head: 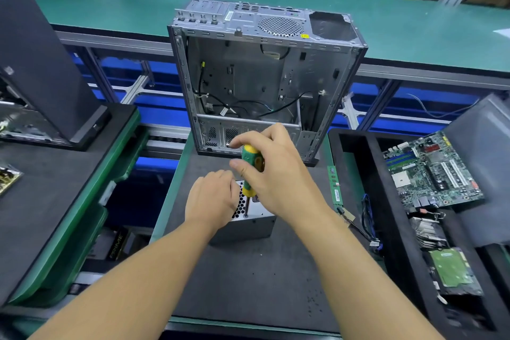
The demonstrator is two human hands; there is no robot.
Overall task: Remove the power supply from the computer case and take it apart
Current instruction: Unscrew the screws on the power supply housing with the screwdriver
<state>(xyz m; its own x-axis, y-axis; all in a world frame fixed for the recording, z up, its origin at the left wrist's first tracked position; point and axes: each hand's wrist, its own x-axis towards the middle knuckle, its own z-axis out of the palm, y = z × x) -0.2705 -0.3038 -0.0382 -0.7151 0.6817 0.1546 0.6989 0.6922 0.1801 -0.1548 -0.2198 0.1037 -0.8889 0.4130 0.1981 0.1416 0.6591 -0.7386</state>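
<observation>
- PSU (pixel 248 229) on the dark mat (pixel 248 284) before the open case (pixel 248 72), honeycomb grille up; hands hide its long axis;
- Right hand (pixel 270 174) wraps the green-yellow screwdriver (pixel 249 188), near upright, tip down on the PSU (screw too small to see);
- Left hand (pixel 212 199) curls over the grey metal PSU's left edge

Power supply (pixel 248 226) mostly hidden under both hands; only grille patch and grey side show. Left hand (pixel 212 199) fingertips out of sight, grip unclear. Screwdriver (pixel 249 165) handle half covered by right hand (pixel 273 174); screw under tip too small to tell. Case (pixel 265 77) lower front behind right hand. Black housing (pixel 41 63) cut by left edge. Tray (pixel 386 229) cut by right and bottom edges. Motherboard (pixel 433 171) print unreadable
</observation>
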